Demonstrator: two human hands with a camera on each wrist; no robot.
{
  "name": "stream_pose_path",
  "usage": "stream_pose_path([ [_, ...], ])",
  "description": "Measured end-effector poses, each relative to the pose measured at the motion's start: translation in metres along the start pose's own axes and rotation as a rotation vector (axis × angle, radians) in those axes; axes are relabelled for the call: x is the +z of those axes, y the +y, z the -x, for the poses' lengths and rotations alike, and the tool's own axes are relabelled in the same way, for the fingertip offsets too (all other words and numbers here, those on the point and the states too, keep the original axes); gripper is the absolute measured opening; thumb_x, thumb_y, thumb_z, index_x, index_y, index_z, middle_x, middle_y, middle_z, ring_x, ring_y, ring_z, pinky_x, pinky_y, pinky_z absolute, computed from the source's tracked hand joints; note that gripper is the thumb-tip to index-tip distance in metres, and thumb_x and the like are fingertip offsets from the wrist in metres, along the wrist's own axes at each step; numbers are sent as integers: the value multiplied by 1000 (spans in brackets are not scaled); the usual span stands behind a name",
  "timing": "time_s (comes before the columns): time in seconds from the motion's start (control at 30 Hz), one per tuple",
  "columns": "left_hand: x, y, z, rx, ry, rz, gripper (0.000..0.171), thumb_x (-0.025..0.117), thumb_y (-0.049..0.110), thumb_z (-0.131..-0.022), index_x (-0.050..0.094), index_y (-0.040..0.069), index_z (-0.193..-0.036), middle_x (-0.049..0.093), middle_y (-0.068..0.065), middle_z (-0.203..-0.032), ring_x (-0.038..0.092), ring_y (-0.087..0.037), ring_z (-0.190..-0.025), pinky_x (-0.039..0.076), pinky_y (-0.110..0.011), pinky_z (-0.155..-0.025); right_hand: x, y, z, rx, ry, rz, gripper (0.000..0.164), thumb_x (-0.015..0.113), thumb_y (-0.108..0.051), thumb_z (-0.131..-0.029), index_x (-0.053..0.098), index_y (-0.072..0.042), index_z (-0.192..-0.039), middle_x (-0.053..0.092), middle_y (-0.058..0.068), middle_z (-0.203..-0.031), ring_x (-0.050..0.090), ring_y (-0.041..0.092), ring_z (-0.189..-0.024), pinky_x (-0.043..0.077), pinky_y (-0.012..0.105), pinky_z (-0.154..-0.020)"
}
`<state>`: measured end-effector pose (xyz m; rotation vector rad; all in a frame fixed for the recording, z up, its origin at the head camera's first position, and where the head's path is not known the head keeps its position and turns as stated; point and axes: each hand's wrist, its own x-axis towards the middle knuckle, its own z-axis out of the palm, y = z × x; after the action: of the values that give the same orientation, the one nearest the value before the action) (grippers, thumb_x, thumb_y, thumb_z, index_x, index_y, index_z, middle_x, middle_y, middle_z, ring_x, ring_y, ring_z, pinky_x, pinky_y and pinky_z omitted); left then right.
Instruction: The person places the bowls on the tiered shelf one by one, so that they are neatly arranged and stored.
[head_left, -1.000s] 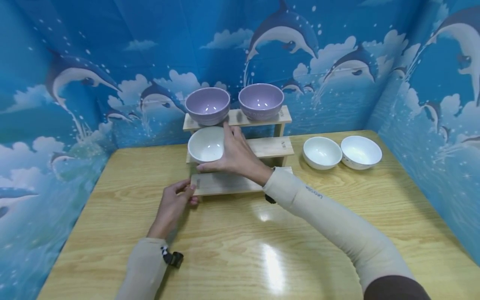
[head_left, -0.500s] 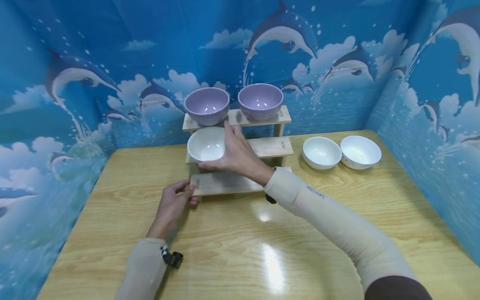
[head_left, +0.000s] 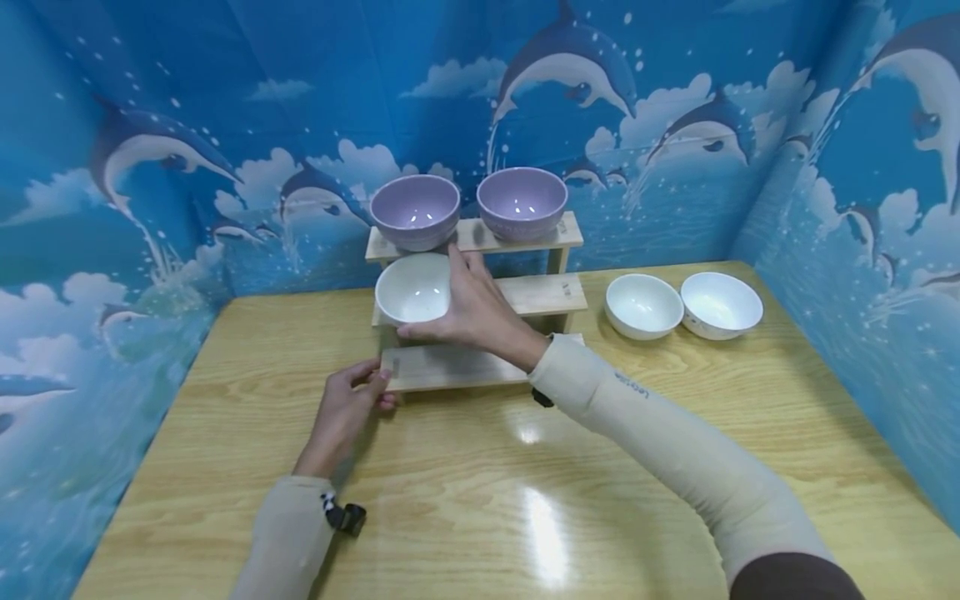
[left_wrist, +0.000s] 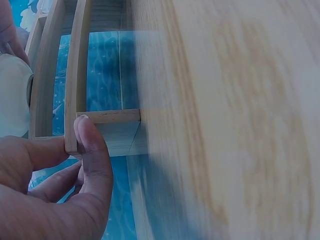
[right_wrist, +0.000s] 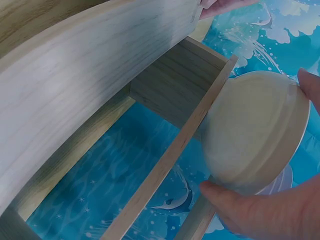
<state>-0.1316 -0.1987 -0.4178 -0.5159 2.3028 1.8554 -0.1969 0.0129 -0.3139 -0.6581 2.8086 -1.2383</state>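
Note:
A white bowl point(head_left: 411, 292) sits at the left end of the middle step of a three-step wooden rack point(head_left: 540, 293). My right hand point(head_left: 480, 312) grips this bowl, thumb at the near side and fingers at the far rim. In the right wrist view the bowl point(right_wrist: 250, 132) shows its outer side between thumb and fingers. My left hand point(head_left: 348, 408) pinches the left end of the lowest step; the left wrist view shows thumb and finger on that board point(left_wrist: 75, 75). Two purple bowls point(head_left: 416, 212) stand side by side on the top step.
Two more white bowls, a plain one point(head_left: 643, 307) and one with a faint outer pattern point(head_left: 722, 306), stand on the wooden table point(head_left: 465, 500) right of the rack. A blue dolphin-print cloth point(head_left: 300, 100) hangs behind and along both sides.

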Motion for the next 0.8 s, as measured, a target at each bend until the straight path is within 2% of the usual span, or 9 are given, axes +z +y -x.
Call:
stream_pose_path([
  [0.23, 1, 0, 0, 0, -4, -15, 48, 56, 11, -105, 45, 1, -150, 55, -20, -126, 69, -14, -83, 64, -24, -78, -2, 0, 2, -1, -3, 15, 134, 92, -58, -64, 13, -11, -162, 35, 15, -148, 47, 25, -125, 52, 43, -103],
  [0.4, 2, 0, 0, -11, 3, -17, 47, 56, 12, -105, 46, 2, -150, 55, -19, -126, 69, -14, -82, 64, -25, -78, -13, -2, 9, -5, -4, 2, 132, 91, -59, -65, 15, -13, -162, 32, 14, -154, 44, 26, -130, 50, 47, -105],
  [0.53, 2, -1, -1, -18, 10, -13, 46, 56, 11, -105, 46, 1, -149, 55, -19, -126, 69, -14, -81, 64, -26, -78, -26, -2, 18, -6, -7, 8, 133, 89, -60, -67, 11, -13, -163, 25, 16, -160, 38, 31, -140, 44, 53, -112],
  [0.67, 2, -2, -2, -21, 13, -19, 46, 56, 10, -105, 46, 2, -149, 55, -18, -126, 68, -15, -83, 64, -25, -78, -39, 0, 31, 0, 3, 21, 133, 87, -64, -68, 6, -18, -164, 19, 17, -164, 30, 33, -147, 38, 59, -116],
  [0.8, 2, -1, -1, -11, 10, -22, 47, 56, 10, -105, 45, 2, -150, 54, -19, -127, 68, -15, -83, 64, -26, -79, -52, 5, 46, -4, 28, 13, 128, 85, -66, -68, 12, -22, -164, 23, 14, -163, 31, 32, -146, 40, 61, -114],
])
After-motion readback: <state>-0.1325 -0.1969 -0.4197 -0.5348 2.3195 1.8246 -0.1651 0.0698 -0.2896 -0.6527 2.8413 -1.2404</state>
